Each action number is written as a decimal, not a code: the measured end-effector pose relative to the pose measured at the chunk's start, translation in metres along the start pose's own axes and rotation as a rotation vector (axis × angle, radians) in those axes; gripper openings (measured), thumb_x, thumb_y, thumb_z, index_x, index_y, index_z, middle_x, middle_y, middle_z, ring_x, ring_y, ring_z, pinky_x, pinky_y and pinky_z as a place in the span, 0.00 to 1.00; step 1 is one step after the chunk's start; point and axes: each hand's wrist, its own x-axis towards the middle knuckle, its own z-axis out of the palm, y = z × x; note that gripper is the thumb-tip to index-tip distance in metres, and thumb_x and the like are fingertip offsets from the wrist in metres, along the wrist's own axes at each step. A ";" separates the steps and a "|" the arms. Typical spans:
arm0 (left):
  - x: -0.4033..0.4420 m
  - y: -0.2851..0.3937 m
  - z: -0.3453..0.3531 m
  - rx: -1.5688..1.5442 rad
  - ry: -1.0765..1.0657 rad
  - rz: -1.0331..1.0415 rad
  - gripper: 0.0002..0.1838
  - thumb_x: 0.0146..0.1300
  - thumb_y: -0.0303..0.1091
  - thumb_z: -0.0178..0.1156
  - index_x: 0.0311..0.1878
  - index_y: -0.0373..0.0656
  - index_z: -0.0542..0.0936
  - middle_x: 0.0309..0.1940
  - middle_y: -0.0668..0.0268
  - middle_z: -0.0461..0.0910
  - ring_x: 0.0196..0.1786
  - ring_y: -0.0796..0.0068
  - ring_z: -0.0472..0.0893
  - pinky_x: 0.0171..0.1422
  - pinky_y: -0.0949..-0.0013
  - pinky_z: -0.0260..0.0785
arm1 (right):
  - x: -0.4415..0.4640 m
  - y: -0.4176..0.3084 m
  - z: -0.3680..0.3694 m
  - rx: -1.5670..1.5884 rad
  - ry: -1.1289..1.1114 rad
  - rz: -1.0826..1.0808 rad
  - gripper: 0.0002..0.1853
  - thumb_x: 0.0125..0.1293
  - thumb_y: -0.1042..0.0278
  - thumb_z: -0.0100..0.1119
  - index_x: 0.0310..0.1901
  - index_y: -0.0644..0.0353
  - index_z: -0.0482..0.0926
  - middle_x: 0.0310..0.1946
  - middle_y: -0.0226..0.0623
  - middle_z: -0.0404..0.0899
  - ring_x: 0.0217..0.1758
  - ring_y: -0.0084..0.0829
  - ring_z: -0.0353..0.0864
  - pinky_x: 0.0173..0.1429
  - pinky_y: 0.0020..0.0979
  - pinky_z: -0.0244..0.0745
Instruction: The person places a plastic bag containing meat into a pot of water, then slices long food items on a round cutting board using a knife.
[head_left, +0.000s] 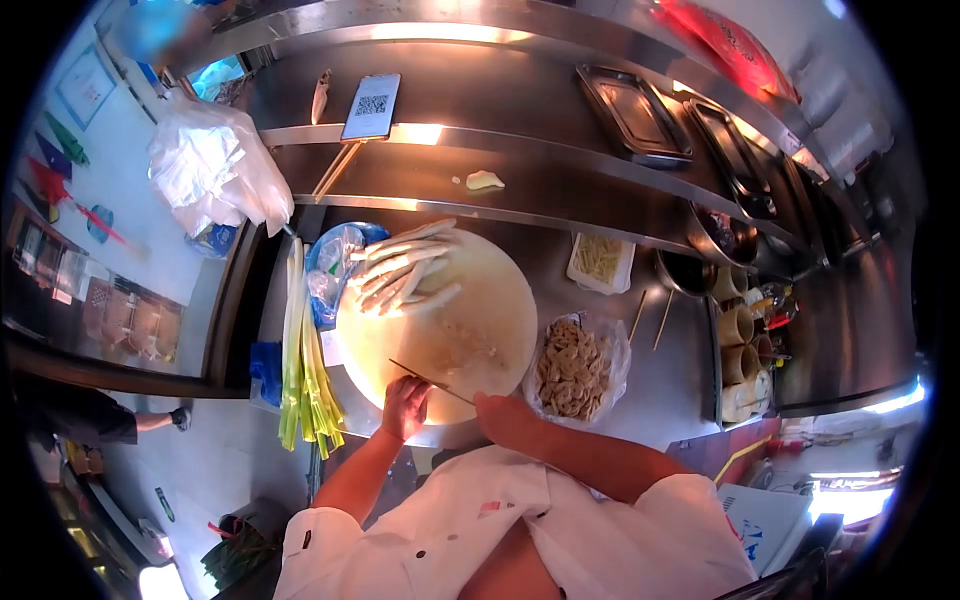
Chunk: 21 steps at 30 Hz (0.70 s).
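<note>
Just below the frame's centre, the knife (432,381) looks thin, dark and straight, slanting over the round, pale board (490,290). The right hand (503,418) grips its lower end; the left hand (405,405) curls beside the blade.

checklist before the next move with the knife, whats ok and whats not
1. Knife gripped in right hand: ok
2. Left hand well clear of the blade: not ok, fingers look very close
3. Pale strips clear of the blade: ok, on the board's far left
4. Round board steady underneath: cannot tell
5. Bag of sliced pieces off the board: ok, beside it on the right
</note>
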 end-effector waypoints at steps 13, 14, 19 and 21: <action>0.002 0.003 -0.016 0.025 0.031 0.059 0.28 0.49 0.23 0.67 0.58 0.46 0.82 0.52 0.65 0.82 0.56 0.54 0.79 0.61 0.51 0.71 | 0.010 -0.001 -0.005 0.115 0.009 0.031 0.10 0.73 0.63 0.54 0.41 0.61 0.76 0.28 0.55 0.84 0.34 0.59 0.86 0.40 0.57 0.81; 0.000 0.000 -0.013 0.016 0.048 0.059 0.28 0.49 0.23 0.67 0.58 0.46 0.82 0.53 0.65 0.82 0.56 0.54 0.78 0.61 0.51 0.72 | 0.004 -0.004 -0.012 0.096 -0.047 0.076 0.10 0.74 0.63 0.54 0.42 0.61 0.75 0.29 0.55 0.84 0.34 0.60 0.86 0.42 0.58 0.81; -0.002 -0.001 -0.009 -0.034 0.058 0.020 0.29 0.48 0.23 0.67 0.58 0.46 0.82 0.55 0.64 0.82 0.57 0.53 0.78 0.62 0.52 0.72 | -0.001 -0.005 0.000 0.082 -0.029 0.058 0.10 0.74 0.63 0.52 0.42 0.62 0.75 0.29 0.55 0.84 0.34 0.60 0.86 0.41 0.57 0.81; -0.002 -0.003 -0.009 -0.064 0.033 0.008 0.29 0.48 0.22 0.67 0.58 0.46 0.82 0.55 0.64 0.82 0.57 0.53 0.78 0.62 0.52 0.72 | 0.011 -0.002 0.019 0.080 0.011 0.043 0.10 0.74 0.64 0.52 0.41 0.62 0.76 0.29 0.55 0.84 0.34 0.59 0.86 0.40 0.56 0.81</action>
